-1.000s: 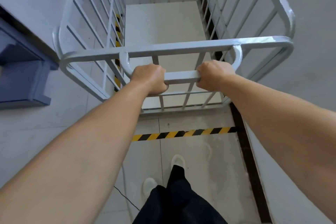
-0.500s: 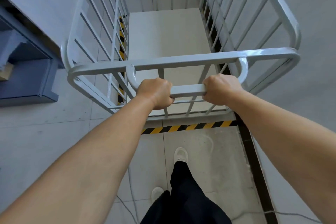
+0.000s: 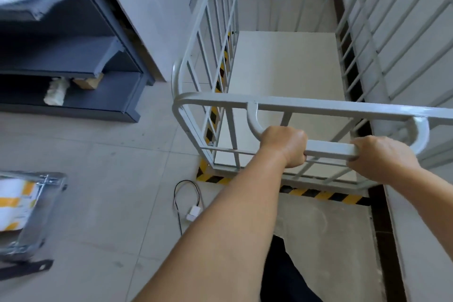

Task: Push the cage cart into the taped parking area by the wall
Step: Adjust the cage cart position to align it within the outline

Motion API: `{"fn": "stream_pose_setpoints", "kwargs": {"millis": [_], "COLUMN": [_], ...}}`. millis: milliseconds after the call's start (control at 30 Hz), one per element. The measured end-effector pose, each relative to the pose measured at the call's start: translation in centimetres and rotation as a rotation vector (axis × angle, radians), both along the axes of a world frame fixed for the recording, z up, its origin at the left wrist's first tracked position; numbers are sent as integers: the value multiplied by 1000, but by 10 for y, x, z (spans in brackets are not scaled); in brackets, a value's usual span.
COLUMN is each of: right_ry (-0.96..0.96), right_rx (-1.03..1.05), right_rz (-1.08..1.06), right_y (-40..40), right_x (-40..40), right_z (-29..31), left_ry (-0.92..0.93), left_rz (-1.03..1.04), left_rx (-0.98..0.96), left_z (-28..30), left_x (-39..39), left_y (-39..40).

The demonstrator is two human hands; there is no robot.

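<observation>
Wall (image 3: 416,203): ran along the cart's right side, very close to the bars.
Cart (image 3: 282,68): stood lengthwise beside the wall, deck bare, its left side following the striped tape.
Tape (image 3: 321,195): the near strip showed just behind the cart's rear edge; the left strip showed through the left bars; the corner lay at the rear left wheel area.
Handle (image 3: 329,149): a short bar below the rear top rail.
Left hand (image 3: 285,144): fingers wrapped round the handle's left end.
Right hand (image 3: 380,157): fingers curled over the handle's right end.
Progress: the cart looked essentially inside the marked bay; likely only a small squaring-up and letting go were left.
</observation>
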State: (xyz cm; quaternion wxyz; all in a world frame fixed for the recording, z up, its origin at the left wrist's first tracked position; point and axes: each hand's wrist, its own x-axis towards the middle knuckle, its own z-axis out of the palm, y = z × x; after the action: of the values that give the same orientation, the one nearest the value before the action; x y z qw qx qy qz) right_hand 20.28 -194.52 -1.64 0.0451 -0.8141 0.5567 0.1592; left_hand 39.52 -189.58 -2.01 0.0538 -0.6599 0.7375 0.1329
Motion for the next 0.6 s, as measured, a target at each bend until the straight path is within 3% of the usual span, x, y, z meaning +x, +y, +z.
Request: {"fn": "stream_pose_setpoints", "kwargs": {"millis": [267, 600], "right_ry": [53, 70], "right_rx": [71, 18], "right_rz": [-23, 30], "right_y": [1, -2], "right_x": [3, 6], "right_z": [3, 1], "left_ry": [79, 50], "left_rz": [28, -12], "left_rx": [3, -11], "left_z": [2, 2], "left_x": [1, 6], "left_y": [6, 3]}}
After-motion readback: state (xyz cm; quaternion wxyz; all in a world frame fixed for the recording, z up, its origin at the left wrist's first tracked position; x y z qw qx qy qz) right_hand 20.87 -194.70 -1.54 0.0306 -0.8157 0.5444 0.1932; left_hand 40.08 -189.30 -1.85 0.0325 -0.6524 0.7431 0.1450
